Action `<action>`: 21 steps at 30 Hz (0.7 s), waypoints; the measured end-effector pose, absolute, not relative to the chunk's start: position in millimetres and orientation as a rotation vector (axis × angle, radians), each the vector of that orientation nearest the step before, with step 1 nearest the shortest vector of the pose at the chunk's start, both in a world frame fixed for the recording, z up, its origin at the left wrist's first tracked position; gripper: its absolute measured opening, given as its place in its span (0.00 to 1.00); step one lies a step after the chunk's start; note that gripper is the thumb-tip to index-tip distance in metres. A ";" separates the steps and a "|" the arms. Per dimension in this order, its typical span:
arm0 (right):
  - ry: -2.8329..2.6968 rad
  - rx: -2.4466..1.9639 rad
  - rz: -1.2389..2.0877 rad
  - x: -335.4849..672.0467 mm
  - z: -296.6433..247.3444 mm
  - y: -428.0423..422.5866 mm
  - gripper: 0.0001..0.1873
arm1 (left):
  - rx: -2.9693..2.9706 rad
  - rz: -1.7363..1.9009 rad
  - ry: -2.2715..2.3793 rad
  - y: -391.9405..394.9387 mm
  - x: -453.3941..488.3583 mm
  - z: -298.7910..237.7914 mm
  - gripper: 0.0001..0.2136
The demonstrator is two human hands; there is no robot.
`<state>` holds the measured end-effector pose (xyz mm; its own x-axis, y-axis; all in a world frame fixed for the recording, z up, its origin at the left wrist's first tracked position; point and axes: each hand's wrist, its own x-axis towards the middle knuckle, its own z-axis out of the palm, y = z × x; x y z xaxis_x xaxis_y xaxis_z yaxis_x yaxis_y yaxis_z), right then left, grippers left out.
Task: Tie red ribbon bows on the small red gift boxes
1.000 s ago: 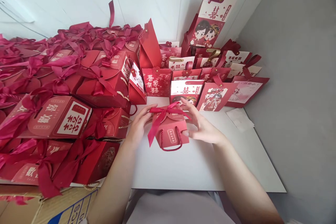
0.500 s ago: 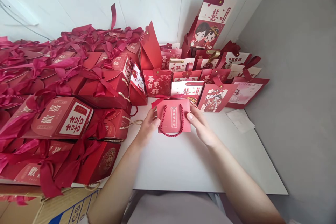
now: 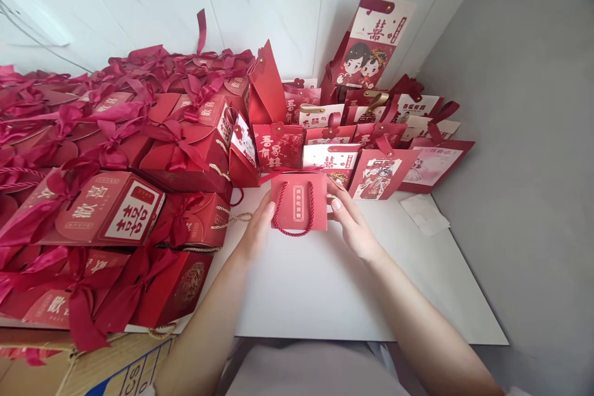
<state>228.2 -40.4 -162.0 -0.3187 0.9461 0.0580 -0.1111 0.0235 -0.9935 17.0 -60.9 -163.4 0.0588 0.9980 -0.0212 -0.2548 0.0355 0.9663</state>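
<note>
A small red gift box (image 3: 288, 189) with a twisted rope handle is between my hands, above the white table, its labelled side facing me. My left hand (image 3: 257, 227) grips its left edge, the thumb at the front corner and the other fingers mostly hidden. Against the right edge rest the fingers of my right hand (image 3: 355, 226), while its thumb sits just off the box's front. A red ribbon (image 3: 278, 174) shows at the box's far side. Right behind stands a white-and-red gift bag (image 3: 320, 158).
Red candy boxes with ribbon bows (image 3: 88, 207) are piled on the left. Several upright red and white gift bags (image 3: 383, 176) stand at the back, near the tiled wall (image 3: 278, 6). A white paper (image 3: 424, 213) lies at right. A cardboard box (image 3: 106, 362) is below the table edge.
The gift box has shifted slightly left and a little upward in the picture. My left hand moved with it; my right thumb has come off its front face.
</note>
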 end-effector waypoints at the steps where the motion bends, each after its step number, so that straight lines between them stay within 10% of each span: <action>1: -1.373 -0.902 1.448 227.9 -161.0 -40.7 0.30 | 0.952 1.274 0.959 -60.6 16.9 -165.2 0.28; 11: -1.463 -0.727 1.401 221.5 -160.9 -55.6 0.37 | 0.528 1.330 0.803 -66.5 16.8 -162.9 0.21; 21: -1.491 -0.884 1.227 211.4 -148.2 -59.8 0.38 | 0.979 1.264 0.836 -67.9 17.2 -154.6 0.43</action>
<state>211.4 -59.8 -148.2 -0.2613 0.9374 0.2302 -0.0456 0.2263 -0.9730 17.2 -67.9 -154.6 0.1316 0.9912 0.0171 -0.3724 0.0334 0.9275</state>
